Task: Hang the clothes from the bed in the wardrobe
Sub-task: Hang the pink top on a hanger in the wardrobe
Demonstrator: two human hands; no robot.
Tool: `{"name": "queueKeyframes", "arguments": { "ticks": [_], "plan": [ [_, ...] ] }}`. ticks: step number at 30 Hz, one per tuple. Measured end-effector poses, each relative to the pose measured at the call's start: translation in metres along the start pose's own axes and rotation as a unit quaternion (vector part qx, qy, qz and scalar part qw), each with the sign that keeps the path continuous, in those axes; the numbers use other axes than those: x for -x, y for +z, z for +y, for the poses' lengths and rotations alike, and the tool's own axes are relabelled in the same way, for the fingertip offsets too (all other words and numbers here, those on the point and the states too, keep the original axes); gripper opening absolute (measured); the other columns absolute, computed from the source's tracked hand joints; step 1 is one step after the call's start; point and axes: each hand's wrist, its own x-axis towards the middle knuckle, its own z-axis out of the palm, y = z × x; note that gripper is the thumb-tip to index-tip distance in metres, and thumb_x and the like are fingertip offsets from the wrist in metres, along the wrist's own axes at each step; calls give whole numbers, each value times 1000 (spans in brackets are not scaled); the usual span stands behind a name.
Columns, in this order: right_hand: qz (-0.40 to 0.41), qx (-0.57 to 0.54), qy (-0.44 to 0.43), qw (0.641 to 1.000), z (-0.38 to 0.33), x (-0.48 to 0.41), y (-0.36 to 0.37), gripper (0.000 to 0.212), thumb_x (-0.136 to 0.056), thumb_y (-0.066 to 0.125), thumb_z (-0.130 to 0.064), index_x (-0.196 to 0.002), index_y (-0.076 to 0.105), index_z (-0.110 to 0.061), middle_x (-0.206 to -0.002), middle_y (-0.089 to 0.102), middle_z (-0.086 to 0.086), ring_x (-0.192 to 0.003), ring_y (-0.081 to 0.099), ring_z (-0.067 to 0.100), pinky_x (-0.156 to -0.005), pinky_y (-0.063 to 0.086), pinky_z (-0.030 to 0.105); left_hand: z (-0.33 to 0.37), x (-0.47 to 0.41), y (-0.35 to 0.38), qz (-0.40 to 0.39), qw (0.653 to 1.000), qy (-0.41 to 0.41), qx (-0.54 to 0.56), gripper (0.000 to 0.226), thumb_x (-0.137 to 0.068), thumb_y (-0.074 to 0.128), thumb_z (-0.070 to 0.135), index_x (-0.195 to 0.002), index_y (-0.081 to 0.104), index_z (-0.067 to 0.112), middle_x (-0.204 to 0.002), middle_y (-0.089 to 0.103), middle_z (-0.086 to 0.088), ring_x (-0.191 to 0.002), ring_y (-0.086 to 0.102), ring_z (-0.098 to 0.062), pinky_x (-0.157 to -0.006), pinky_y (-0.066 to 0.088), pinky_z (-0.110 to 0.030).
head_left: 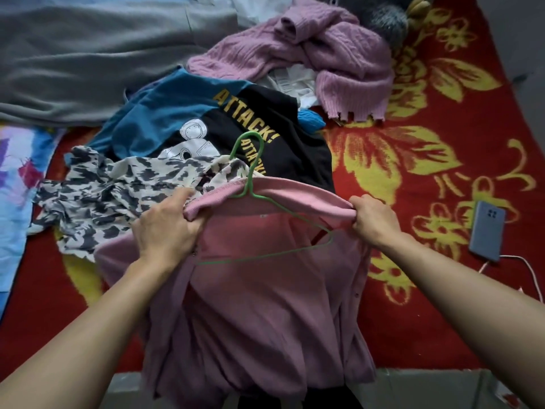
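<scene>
At the near edge of the red-and-yellow flowered bed cover [442,119], left hand [165,228] and right hand [373,218] clench the pink knit cardigan's [265,305] collar, thin green wire hanger [253,184] inside.

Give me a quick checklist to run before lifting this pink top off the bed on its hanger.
1. Left hand grips collar: ok.
2. Right hand grips collar: ok.
3. Green hanger hook sticks out of the neck: ok.
4. Hanger arms seated in both shoulders of the pink top: not ok, the right arm is still exposed.
5. Camouflage garment clear of the top: cannot tell.
6. Phone clear: ok.
</scene>
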Motion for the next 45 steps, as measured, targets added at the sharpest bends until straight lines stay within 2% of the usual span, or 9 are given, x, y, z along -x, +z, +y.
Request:
{"name": "queueKeyframes", "arguments": {
  "ticks": [7, 11, 17, 22, 25, 28, 33, 38, 45],
  "plan": [
    [-81, -151, 152, 973, 9, 44, 59, 14, -78, 68, -25, -86, 56, -20, -99, 69, 14, -97, 64, 36, -68, 45, 36, -6, 15, 11, -37, 997, -64, 16, 37, -85, 56, 46, -67, 55, 14, -81, 64, -17, -80, 61, -41, -60, 33, -36],
    [-101, -70, 59, 991, -13, 64, 72, 8, -81, 59, -17, -86, 53, -17, -103, 64, 13, -98, 60, 35, -71, 41, 37, -4, 20, 15, -40, 996, -78, 13, 28, -84, 63, 40, -75, 60, 14, -86, 65, -20, -84, 61, -43, -63, 33, -38],
    [-164, -429, 74, 885, -77, 60, 51, 19, -71, 65, -6, -88, 57, -8, -69, 63, 5, -63, 63, 24, -61, 54, 43, 3, 27, 30, -75, 984, -105, 121, 28, -85, 62, 39, -72, 54, 16, -76, 64, -13, -78, 59, -37, -63, 40, -38],
    [-384, -217, 15, 898, -38, 52, 32, 30, -69, 83, -30, -82, 60, -16, -81, 65, 3, -72, 57, 10, -60, 46, 26, -32, 8, 15, -47, 974, -80, 207, 26, -77, 52, 37, -65, 50, 14, -62, 52, -4, -66, 51, -31, -59, 36, -37],
    [-67, -105, 34, 992, -27, 37, 5, 20, -76, 68, -28, -95, 70, -23, -96, 72, 2, -88, 67, 23, -71, 51, 34, -37, -1, 8, -18, 975, -24, 219, 29, -76, 53, 34, -68, 56, 7, -68, 55, -7, -70, 51, -31, -62, 40, -41],
    [194, -221, -107, 950, -70, 22, -36, 15, -81, 64, -34, -94, 70, -28, -92, 66, -4, -88, 63, 20, -70, 48, 33, -30, -8, 9, -6, 974, 25, 223, 38, -76, 49, 40, -79, 66, 6, -77, 61, -10, -76, 55, -30, -68, 44, -43],
    [118, -154, -280, 940, -144, -3, -42, 36, -82, 58, -57, -93, 74, -25, -100, 64, -4, -97, 54, 22, -73, 48, 38, -13, -7, 6, -21, 964, 44, 263, 13, -78, 45, 22, -71, 55, 25, -74, 51, -1, -74, 51, -28, -66, 34, -33],
    [174, -89, -233, 953, -145, -20, -19, 31, -88, 62, -46, -90, 71, -16, -98, 59, 4, -94, 53, 29, -69, 49, 44, -31, 4, 2, -55, 986, -31, 155, 56, -84, 33, 40, -128, 59, 17, -119, 55, -7, -113, 46, -29, -97, 35, -40],
    [98, -261, -279, 919, -156, -12, -24, 31, -91, 49, -47, -103, 64, -23, -97, 61, -1, -88, 60, 24, -75, 49, 43, -26, 11, 2, -85, 987, -1, 135, 77, -82, 25, 67, -138, 49, 19, -141, 43, -7, -133, 35, -24, -111, 26, -41]
  ]
}}
